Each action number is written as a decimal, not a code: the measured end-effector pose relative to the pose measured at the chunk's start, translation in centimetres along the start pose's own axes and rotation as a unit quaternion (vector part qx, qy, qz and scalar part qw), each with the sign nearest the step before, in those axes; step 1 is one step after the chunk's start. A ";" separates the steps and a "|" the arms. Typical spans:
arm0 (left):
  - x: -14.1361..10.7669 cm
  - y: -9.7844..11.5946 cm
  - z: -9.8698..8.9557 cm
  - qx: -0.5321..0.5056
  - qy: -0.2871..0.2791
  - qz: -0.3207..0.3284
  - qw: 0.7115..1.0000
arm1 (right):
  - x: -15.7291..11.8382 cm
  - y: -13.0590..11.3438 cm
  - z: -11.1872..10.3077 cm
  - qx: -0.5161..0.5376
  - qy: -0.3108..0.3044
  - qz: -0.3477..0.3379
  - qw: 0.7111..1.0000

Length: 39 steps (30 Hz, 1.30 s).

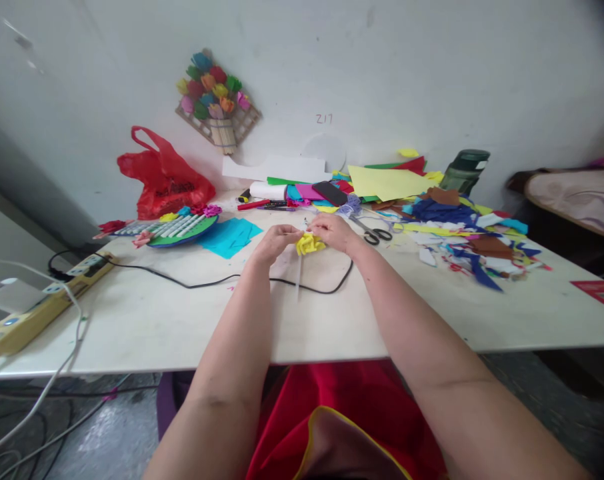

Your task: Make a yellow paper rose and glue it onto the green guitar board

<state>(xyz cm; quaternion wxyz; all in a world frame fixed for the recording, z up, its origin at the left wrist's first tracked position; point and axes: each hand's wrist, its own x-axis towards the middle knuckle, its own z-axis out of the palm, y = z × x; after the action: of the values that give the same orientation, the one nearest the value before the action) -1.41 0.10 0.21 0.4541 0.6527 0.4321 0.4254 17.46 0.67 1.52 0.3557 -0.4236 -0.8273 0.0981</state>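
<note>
A yellow crinkled paper flower (309, 244) is between my two hands above the middle of the table. My left hand (276, 244) has its fingertips pinched at the flower's left edge. From the right, my right hand (336, 232) closes on its upper side with bent fingers. Below the flower, a thin whitish translucent stick (298, 283) points toward me; what it joins is hidden behind the flower and fingers. Just right of my right hand lie dark-handled scissors (375, 235). A black cable (327, 291) loops on the table under my forearms.
Blue paper sheets (231, 237) and a green round board with white rolls (182, 230) lie left. Behind them stands a red plastic bag (165, 177). Paper scraps (462, 233) and a dark green bottle (465, 172) are right. A power strip (47, 303) sits at the left edge.
</note>
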 end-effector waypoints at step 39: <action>0.5 -0.6 0.1 -0.136 0.032 -0.047 0.989 | -0.7 -1.8 -1.3 -0.107 -0.050 -0.040 0.992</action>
<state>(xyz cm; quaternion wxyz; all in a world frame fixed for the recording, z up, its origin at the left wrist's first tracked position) -1.31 0.69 -0.32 0.5443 0.5501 0.4142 0.4792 17.43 -1.21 2.91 0.2706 -0.4207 -0.8658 0.0160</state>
